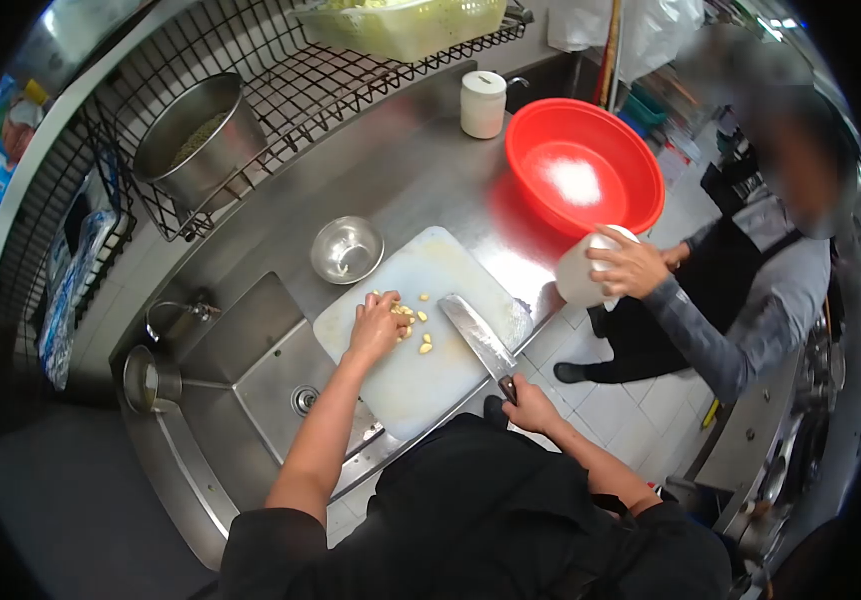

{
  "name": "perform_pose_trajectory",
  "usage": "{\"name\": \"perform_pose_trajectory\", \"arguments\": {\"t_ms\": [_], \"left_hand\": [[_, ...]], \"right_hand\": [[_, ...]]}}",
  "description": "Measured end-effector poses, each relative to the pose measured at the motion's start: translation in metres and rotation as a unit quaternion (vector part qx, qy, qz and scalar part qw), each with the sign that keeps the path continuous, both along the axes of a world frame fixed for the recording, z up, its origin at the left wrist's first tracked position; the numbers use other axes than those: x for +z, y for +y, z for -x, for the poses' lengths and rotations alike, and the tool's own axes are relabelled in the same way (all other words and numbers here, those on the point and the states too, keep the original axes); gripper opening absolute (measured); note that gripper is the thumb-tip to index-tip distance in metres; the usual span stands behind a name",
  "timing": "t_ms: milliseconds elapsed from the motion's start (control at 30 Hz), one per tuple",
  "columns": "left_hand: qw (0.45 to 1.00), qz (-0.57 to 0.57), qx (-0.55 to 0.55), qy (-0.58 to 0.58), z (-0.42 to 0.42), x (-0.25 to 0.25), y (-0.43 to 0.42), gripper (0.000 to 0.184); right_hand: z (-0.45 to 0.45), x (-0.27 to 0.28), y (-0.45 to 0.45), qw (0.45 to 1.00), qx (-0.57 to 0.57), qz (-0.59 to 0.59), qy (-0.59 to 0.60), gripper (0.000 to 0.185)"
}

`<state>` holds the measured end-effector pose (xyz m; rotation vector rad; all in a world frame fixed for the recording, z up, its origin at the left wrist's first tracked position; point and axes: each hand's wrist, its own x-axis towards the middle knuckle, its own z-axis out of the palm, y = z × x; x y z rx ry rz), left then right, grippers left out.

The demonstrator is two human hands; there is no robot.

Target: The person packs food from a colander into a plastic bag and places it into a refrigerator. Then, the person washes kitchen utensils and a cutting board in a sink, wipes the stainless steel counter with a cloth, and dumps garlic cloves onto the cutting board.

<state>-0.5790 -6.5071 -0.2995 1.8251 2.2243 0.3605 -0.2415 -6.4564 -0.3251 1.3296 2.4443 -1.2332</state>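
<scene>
On a white cutting board point(416, 385), several pale garlic cloves point(424, 318) lie loose near the middle. My left hand point(379, 326) is over the board's left half, its fingers curled down around some of the cloves. The knife point(481, 338) has a broad blade and dark handle; my right hand point(534, 405) grips that handle at the board's front right edge. The blade points away from me, low over the board's right side, apart from the cloves; whether it touches the board I cannot tell. Behind the board is a small metal bowl point(348, 250) with a little something inside.
At left is a sink point(261, 400), partly under the board. A red basin point(586, 165) and a white lidded jar point(484, 105) stand at the back. A wire shelf point(291, 110) holds a steel pot point(201, 140). At right, a co-worker holds a white container point(591, 268).
</scene>
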Motion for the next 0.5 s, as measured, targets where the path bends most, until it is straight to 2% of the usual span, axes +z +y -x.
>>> {"name": "perform_pose_trajectory", "arguments": {"t_ms": [133, 200, 233, 333, 367, 433, 467, 500], "left_hand": [[0.999, 0.002, 0.031, -0.015, 0.000, -0.004, 0.002, 0.013], [0.986, -0.108, 0.089, -0.094, 0.006, -0.010, -0.005, 0.013], [0.986, -0.103, 0.095, -0.089, 0.008, -0.004, -0.013, 0.013], [0.909, -0.200, 0.278, -0.239, 0.024, 0.015, -0.045, 0.008], [0.908, -0.198, 0.285, -0.233, 0.034, 0.012, -0.062, 0.008], [0.872, -0.297, 0.344, -0.184, 0.061, -0.004, -0.105, 0.012], [0.865, -0.306, 0.358, -0.175, 0.074, -0.012, -0.126, 0.012], [0.847, -0.229, 0.437, -0.197, 0.085, -0.023, -0.149, 0.007]], "right_hand": [[-0.002, 0.008, 0.028, 0.999, 0.039, 0.007, -0.001, 0.039], [-0.004, 0.007, 0.038, 0.999, 0.047, 0.020, -0.005, 0.039], [-0.005, 0.005, 0.041, 0.998, 0.053, 0.025, -0.001, 0.039], [-0.007, 0.002, 0.048, 0.997, 0.064, 0.039, 0.010, 0.040], [-0.007, 0.002, 0.048, 0.996, 0.072, 0.044, 0.013, 0.040], [-0.006, -0.003, 0.048, 0.997, 0.070, 0.030, 0.016, 0.041], [-0.005, -0.011, 0.048, 0.996, 0.078, 0.029, 0.025, 0.043], [-0.004, -0.007, 0.048, 0.996, 0.070, 0.048, 0.021, 0.045]]}}
